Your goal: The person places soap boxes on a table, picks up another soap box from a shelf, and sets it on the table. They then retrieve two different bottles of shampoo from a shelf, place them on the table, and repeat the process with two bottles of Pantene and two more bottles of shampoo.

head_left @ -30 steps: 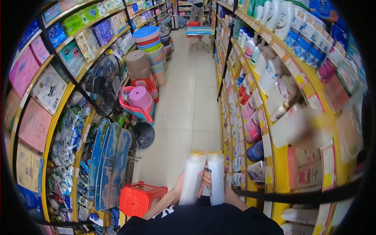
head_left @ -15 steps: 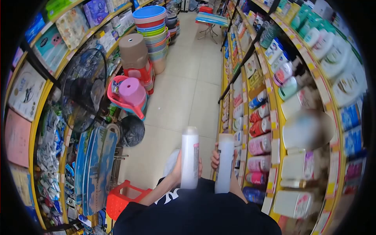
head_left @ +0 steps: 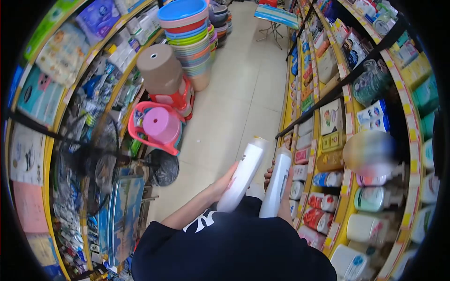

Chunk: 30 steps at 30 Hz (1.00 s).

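My left hand (head_left: pixel 222 185) is wrapped round a tall white bottle (head_left: pixel 243 174), which leans with its top to the upper right. Beside it, my right hand (head_left: pixel 284 187) grips a second, slimmer white bottle (head_left: pixel 276 183), its cap end tilted to the right. The two bottles are apart, side by side in front of my dark shirt. Most of my left fingers are hidden behind the first bottle; some right fingertips show at the left edge of the second.
Shelves of bottles (head_left: pixel 318 219) run along the right. On the left stand a pink stool (head_left: pixel 161 125), a brown stool (head_left: pixel 160 70), stacked basins (head_left: pixel 183 28), a black-bagged bin (head_left: pixel 164 167) and a fan (head_left: pixel 86 164). A folding table (head_left: pixel 276 17) is farther up the aisle.
The view has turned, and the shelves and stools appear shifted. Both bottles, nearly upright before, now lean to the right, with the hands still around them and higher in view.
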### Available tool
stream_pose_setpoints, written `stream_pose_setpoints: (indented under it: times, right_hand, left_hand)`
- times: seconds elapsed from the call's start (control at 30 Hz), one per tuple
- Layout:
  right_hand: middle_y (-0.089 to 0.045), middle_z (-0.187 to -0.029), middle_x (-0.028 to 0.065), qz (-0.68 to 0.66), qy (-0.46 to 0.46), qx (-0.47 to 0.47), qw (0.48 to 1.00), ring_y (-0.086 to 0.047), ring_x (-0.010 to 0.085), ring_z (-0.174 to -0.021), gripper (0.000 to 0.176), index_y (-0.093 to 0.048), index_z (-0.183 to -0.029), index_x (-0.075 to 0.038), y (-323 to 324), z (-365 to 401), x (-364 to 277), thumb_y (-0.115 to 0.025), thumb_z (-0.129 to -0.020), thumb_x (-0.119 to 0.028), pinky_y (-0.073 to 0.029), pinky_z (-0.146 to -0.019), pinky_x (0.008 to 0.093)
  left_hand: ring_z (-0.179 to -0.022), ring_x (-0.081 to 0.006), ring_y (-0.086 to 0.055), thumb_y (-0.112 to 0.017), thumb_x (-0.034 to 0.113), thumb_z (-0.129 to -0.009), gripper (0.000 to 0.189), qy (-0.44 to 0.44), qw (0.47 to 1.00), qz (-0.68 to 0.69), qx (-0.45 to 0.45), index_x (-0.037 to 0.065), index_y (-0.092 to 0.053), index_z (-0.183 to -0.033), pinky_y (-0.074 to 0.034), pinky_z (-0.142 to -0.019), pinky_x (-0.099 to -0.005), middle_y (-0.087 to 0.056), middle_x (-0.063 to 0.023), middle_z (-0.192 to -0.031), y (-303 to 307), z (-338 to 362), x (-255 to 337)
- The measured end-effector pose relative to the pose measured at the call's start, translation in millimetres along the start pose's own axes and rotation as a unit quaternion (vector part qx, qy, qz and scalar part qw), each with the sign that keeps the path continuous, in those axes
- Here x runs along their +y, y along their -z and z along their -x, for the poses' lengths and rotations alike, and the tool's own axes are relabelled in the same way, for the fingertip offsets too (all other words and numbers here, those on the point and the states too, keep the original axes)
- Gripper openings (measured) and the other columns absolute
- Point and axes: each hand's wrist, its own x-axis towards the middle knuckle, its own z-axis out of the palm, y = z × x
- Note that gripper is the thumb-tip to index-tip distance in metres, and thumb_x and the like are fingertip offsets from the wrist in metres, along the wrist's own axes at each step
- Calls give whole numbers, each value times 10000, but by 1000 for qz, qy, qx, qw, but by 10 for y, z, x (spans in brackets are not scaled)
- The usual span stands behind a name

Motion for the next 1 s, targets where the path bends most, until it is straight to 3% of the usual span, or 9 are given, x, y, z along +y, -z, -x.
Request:
stream_pose_setpoints:
  times: [0.1, 0.17, 0.33, 0.4, 0.43, 0.67, 0.9, 1.0]
  right_hand:
    - [-515, -797, 123, -33, -35, 11, 999, -523, 223, -702, 550, -430, -1098, -57, -56, -766, -475, -410, -779, -505, -488, -589, 330]
    - [-526, -767, 120, -47, -58, 48, 996, -535, 218, -669, 518, -466, -1042, -53, -189, -1256, -801, -412, -781, -497, -493, -553, 320]
    - [-539, -720, 102, 59, -13, 61, 996, -546, 190, -592, 502, -485, -980, -56, -795, -2400, -1616, -398, -780, -509, -484, -490, 288]
    - [-541, -708, 96, 115, -13, 68, 991, -548, 178, -590, 500, -497, -960, -56, -924, -2745, -1871, -394, -780, -511, -485, -489, 280]
    - [-506, -792, 114, 109, -67, 23, 991, -517, 206, -702, 531, -428, -1092, -56, -891, -2903, -2050, -419, -786, -491, -482, -591, 308]
    - [-509, -786, 108, 33, -73, 44, 996, -512, 198, -709, 531, -428, -1096, -58, -1009, -4003, -2896, -440, -778, -483, -477, -605, 308]
    - [-501, -785, 108, -1, 59, 80, 995, -507, 199, -712, 529, -465, -1025, -56, -1243, -5357, -3771, -479, -744, -504, -477, -626, 311]
    - [-552, -679, 92, 19, 105, 143, 984, -552, 177, -558, 472, -534, -866, -67, -1750, -5942, -4090, -414, -774, -514, -473, -482, 255]
  left_hand:
    - [-602, -138, -539, -205, 544, -834, 573, -45, 996, 30, 69, 86, -475, -1049, -460, -532, -267, -547, -66, -714, -8, -617, 520]
    - [-596, -151, -541, -202, 553, -829, 583, -62, 996, 53, 44, 85, -479, -1039, -467, -532, -281, -544, -71, -706, 71, -1057, 878]
    - [-565, -177, -543, -195, 565, -822, 586, -119, 988, 85, 43, 85, -480, -999, -476, -532, -308, -548, -91, -692, -239, -1882, 1906]
    - [-560, -189, -542, -209, 563, -819, 585, -101, 991, 82, 42, 71, -496, -954, -470, -530, -320, -544, -101, -666, -253, -2254, 2176]
    - [-557, -194, -541, -216, 562, -818, 586, -92, 991, 84, 42, 64, -503, -931, -466, -529, -326, -541, -106, -653, -276, -2432, 2282]
    - [-564, -173, -540, -195, 568, -819, 585, -49, 997, 41, 36, 89, -479, -998, -469, -520, -306, -542, -85, -687, -440, -3642, 3260]
    - [-600, -179, -546, -199, 578, -814, 600, 2, 1000, 4, -24, 81, -477, -1004, -471, -553, -320, -548, -93, -714, -288, -5058, 4635]
    - [-613, -172, -547, -213, 575, -815, 594, -11, 999, -17, -39, 81, -468, -1025, -468, -568, -314, -551, -88, -738, -405, -5576, 5414]
